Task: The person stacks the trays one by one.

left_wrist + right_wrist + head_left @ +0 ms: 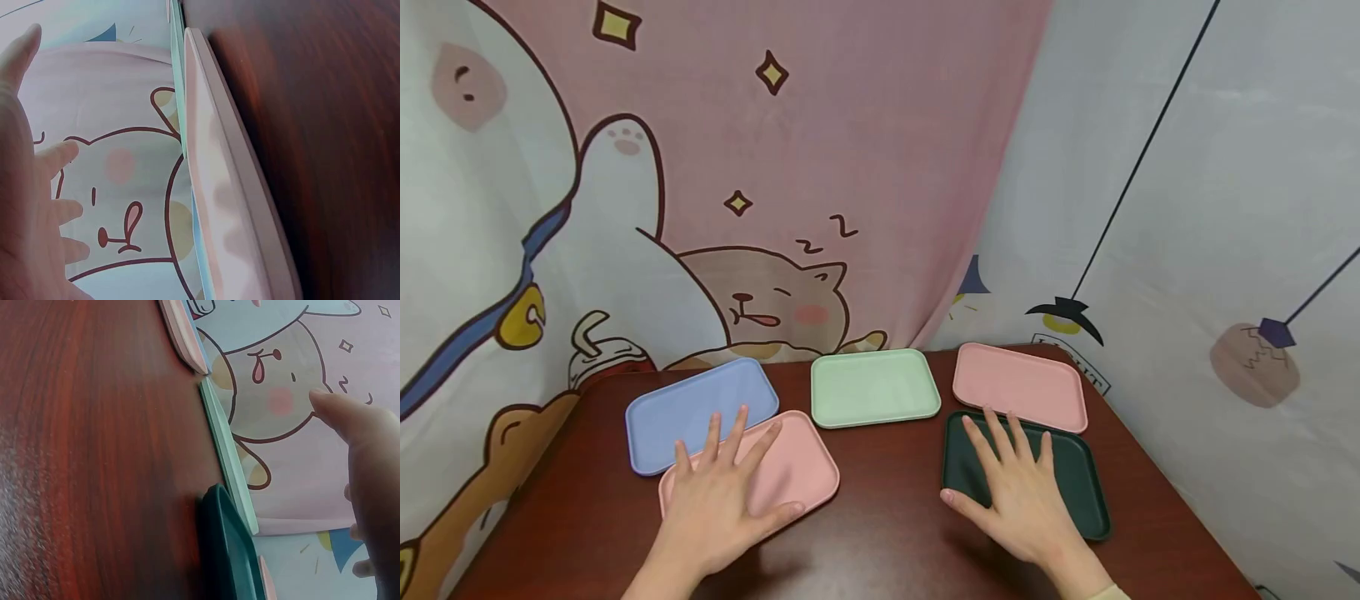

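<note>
My left hand [718,492], fingers spread, hovers over the near-left pink tray [793,467] and holds nothing. Beyond that tray lies a blue tray [700,408], which the pink one partly overlaps in the head view. Over the dark green tray [1078,483] my right hand [1022,496] is held with its fingers apart, also holding nothing. A second pink tray [1018,385] sits behind the dark green one. Between the two sides, at the back, is a light green tray [876,387]. In the left wrist view the hand shows raised above the pink tray's rim [244,187].
All the trays lie on a dark reddish-brown table [880,517]. A curtain [887,167] with cartoon animals hangs right behind its back edge, and a pale cloth with printed lamps [1225,208] hangs along the right side.
</note>
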Demonstrator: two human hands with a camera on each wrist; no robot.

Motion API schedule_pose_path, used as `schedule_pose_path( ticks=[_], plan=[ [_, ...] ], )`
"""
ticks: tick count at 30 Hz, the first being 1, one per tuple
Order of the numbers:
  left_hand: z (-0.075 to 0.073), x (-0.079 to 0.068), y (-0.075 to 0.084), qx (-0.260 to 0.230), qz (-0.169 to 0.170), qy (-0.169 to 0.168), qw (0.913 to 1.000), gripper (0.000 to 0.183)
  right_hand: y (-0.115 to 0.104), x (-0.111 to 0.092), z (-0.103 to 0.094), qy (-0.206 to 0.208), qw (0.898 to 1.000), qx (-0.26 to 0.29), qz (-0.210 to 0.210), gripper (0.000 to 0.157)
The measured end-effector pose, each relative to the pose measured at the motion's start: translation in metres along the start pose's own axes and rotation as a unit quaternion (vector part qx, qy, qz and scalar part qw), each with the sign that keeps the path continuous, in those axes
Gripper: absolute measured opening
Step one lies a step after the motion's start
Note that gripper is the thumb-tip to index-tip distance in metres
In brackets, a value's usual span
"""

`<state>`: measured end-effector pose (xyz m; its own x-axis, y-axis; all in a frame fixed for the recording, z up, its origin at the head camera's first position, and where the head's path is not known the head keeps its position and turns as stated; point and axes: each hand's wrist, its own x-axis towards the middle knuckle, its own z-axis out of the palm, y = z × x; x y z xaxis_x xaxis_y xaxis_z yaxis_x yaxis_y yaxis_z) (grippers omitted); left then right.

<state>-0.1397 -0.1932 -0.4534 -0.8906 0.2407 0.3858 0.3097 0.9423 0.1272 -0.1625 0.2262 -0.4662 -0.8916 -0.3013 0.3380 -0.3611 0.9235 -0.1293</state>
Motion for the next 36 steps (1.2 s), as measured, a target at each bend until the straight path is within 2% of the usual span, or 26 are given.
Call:
schedule_pose_path(
  ticks=[36],
  plan=[
    [-0.005, -0.0033, -0.0061, -0.005, -0.029, 0.003, 0.9996, 0.1, -0.0008, 0.0037, -0.0085, -0.007, 1.0, -0.003, 0.009, 0.099]
  ],
)
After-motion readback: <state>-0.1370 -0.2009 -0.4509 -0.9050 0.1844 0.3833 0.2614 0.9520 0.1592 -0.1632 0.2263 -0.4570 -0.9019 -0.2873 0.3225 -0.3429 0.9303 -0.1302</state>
